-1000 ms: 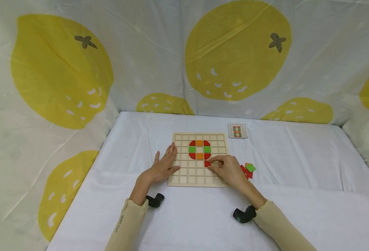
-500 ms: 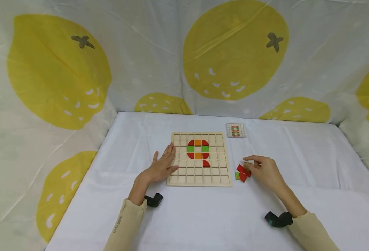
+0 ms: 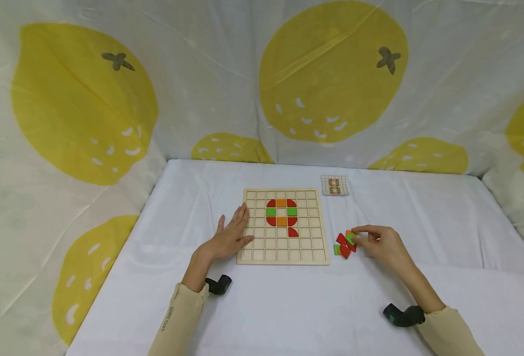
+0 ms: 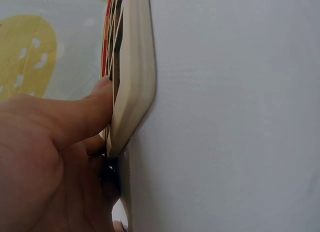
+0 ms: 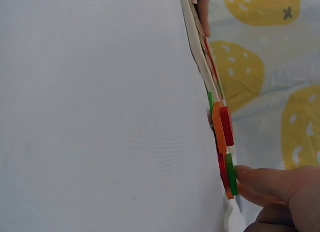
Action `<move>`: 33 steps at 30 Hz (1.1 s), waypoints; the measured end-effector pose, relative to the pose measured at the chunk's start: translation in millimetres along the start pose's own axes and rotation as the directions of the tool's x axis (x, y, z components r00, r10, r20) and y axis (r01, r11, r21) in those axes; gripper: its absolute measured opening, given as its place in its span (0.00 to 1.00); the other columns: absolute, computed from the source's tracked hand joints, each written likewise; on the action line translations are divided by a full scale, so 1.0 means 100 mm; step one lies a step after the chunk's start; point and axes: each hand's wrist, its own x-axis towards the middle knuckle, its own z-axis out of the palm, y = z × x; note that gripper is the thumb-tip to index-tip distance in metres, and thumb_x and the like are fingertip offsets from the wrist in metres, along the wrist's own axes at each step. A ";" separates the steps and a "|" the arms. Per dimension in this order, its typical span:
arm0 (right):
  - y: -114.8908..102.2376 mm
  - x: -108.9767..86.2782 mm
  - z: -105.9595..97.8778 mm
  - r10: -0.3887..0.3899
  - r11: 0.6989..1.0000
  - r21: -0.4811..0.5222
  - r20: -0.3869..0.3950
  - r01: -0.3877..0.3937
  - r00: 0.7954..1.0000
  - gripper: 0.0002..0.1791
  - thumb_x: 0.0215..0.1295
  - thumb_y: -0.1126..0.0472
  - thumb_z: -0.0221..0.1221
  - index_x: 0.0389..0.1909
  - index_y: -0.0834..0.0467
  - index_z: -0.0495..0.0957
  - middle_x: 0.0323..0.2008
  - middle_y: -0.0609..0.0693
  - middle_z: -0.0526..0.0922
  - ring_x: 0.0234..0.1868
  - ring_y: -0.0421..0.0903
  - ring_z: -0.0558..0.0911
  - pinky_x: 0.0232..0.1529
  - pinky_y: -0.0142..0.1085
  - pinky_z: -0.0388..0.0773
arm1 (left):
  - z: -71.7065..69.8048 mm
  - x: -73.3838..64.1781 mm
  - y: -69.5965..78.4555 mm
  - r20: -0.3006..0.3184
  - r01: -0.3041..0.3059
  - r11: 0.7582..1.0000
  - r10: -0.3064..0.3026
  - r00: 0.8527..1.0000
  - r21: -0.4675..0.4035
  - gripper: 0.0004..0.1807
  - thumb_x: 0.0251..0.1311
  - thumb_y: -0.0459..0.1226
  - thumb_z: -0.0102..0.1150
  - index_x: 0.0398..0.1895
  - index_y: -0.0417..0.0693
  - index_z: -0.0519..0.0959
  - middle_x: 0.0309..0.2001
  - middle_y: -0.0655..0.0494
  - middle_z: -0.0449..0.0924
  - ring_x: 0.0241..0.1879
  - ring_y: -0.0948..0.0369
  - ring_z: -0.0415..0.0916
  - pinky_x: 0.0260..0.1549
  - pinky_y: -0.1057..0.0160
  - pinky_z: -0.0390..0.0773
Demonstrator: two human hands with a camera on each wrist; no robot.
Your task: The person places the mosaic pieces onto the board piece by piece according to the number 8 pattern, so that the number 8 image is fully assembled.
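Observation:
A square wooden grid board (image 3: 306, 257) lies on the white cloth. Red quarter-round, orange and green tiles form a ring in its cells, and one red quarter-round tile (image 3: 293, 232) sits just below the ring. My left hand (image 3: 228, 240) rests flat along the board's left edge; in the left wrist view its thumb (image 4: 82, 117) lies over the rim. Right of the board is a small pile of loose red tiles (image 3: 345, 252), with orange and green ones. My right hand (image 3: 384, 244) is over this pile, fingertips touching the top face of a green tile (image 5: 231, 174).
Behind the board's right corner lies a small pattern card (image 3: 335, 185) showing a gridded figure in red, green and orange. A lemon-print cloth (image 3: 226, 99) hangs behind the table. Black cameras (image 3: 403, 315) are strapped at both wrists.
My right hand has left the red quarter-round tile in the board and moved right to the loose pile, where tiles have shifted. My left hand stays on the board's edge.

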 end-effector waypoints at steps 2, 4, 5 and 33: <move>0.00 -0.01 -0.01 0.012 1.000 0.005 0.013 -0.012 1.000 0.16 0.65 0.54 0.71 0.51 0.56 0.88 0.17 0.44 0.62 0.20 0.41 0.63 0.19 0.31 0.59 | 0.00 0.00 0.00 0.001 0.004 1.000 -0.004 1.000 0.009 0.45 0.80 0.44 0.48 0.82 0.34 0.33 0.85 0.41 0.25 0.85 0.43 0.28 0.76 0.31 0.23; 0.01 -0.01 -0.02 0.011 1.000 0.005 0.012 -0.011 1.000 0.16 0.66 0.54 0.71 0.51 0.56 0.89 0.17 0.45 0.63 0.20 0.41 0.64 0.19 0.31 0.60 | 0.00 0.00 0.00 0.001 0.008 1.000 -0.008 1.000 0.012 0.45 0.80 0.44 0.48 0.82 0.34 0.33 0.85 0.41 0.25 0.85 0.43 0.28 0.76 0.31 0.24; 0.02 -0.01 -0.02 0.004 1.000 0.003 0.005 -0.004 1.000 0.15 0.66 0.55 0.70 0.50 0.56 0.89 0.17 0.45 0.63 0.20 0.41 0.65 0.19 0.31 0.60 | 0.00 0.00 0.01 0.002 0.009 1.000 -0.009 1.000 0.012 0.45 0.80 0.45 0.48 0.82 0.34 0.34 0.85 0.42 0.26 0.85 0.43 0.28 0.76 0.31 0.24; -0.04 0.11 0.07 -0.007 0.998 -0.059 -0.030 0.006 1.000 0.15 0.64 0.58 0.71 0.50 0.58 0.88 0.16 0.45 0.61 0.20 0.42 0.61 0.20 0.32 0.55 | 0.02 0.02 -0.03 0.006 0.008 1.000 -0.008 1.000 -0.023 0.45 0.79 0.45 0.48 0.83 0.35 0.34 0.85 0.44 0.25 0.85 0.45 0.27 0.76 0.33 0.21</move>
